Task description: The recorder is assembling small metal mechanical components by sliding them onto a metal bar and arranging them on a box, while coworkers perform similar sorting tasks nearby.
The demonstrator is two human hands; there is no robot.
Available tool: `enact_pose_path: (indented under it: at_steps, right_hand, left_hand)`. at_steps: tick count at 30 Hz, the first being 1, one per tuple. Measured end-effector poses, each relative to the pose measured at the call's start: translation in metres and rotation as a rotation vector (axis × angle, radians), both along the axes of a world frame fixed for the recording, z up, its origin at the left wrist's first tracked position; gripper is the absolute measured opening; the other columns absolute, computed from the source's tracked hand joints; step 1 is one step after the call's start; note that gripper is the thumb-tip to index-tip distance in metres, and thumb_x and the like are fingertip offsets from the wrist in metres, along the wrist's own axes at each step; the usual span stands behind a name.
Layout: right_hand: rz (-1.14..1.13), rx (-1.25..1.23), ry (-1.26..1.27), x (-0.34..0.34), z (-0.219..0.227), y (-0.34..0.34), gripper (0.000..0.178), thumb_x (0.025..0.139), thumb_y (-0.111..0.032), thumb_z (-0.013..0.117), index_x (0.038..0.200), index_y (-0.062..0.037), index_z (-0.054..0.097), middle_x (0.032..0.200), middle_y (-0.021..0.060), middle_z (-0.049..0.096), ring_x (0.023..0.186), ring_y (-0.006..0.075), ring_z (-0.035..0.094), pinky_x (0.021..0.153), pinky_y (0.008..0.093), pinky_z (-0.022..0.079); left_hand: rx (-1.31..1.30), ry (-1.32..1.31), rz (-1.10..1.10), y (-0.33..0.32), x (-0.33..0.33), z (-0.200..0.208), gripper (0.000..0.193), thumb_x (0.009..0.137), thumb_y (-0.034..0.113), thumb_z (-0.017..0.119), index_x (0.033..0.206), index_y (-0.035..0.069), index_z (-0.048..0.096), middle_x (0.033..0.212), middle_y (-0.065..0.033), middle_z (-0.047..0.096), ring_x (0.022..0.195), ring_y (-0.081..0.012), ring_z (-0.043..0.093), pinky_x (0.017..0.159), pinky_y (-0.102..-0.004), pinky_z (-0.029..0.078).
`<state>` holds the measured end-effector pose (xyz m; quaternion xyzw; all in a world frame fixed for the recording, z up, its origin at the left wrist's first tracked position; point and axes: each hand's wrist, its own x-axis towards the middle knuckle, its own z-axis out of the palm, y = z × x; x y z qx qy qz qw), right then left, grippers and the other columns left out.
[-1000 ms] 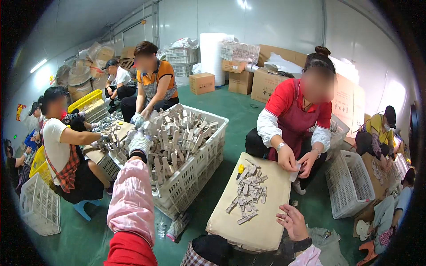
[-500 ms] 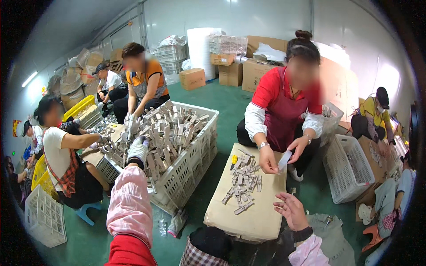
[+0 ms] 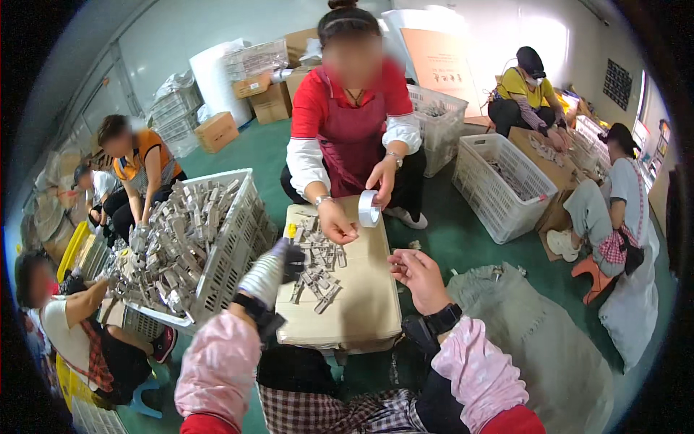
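Left hand: we have our left hand (image 3: 266, 276), in a striped glove with dark fingers (image 3: 294, 262), over the left side of the worktop (image 3: 369, 289); it is blurred, and we cannot tell whether its fingers are together or clamped on anything.
Right hand: we hold our bare right hand (image 3: 421, 281) palm inward at the worktop's right edge, its fingers loosely bent and apart.
Loose clips: we see the loose metal clips (image 3: 312, 282) spread over the left half of the worktop, just beside our gloved hand, with a small yellow item (image 3: 290, 230) at their far end.
Big crate: to our left, a white slatted crate (image 3: 244, 230) stands near the worktop, heaped with similar clips (image 3: 184, 249).
Person opposite: facing us across the worktop, a co-worker in a red shirt and dark red apron (image 3: 354, 137) holds a roll of pale tape (image 3: 365, 210) in one hand.
Floor at right: beside us, a large greyish sack (image 3: 531, 347) lies on the green floor (image 3: 434, 242).
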<state>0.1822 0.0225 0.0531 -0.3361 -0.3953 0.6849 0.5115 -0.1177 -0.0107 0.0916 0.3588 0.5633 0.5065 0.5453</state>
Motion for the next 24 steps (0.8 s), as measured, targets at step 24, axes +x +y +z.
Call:
enact_pose_path:
  at_steps: [24]
  right_hand:
    - [0.100, -0.372, -0.247, -0.064, -0.050, 0.053, 0.062, 0.075, -0.062, 0.062, 0.106, -0.0085, 0.057, 0.105, 0.0021, 0.056, 0.094, 0.0171, 0.052, 0.076, 0.0384, 0.039]
  left_hand:
    - [-0.263, -0.279, 0.065, 0.073, 0.100, -0.084, 0.062, 0.082, 0.072, 0.039, 0.097, 0.015, 0.059, 0.081, -0.0014, 0.062, 0.066, -0.0171, 0.058, 0.062, -0.0336, 0.048]
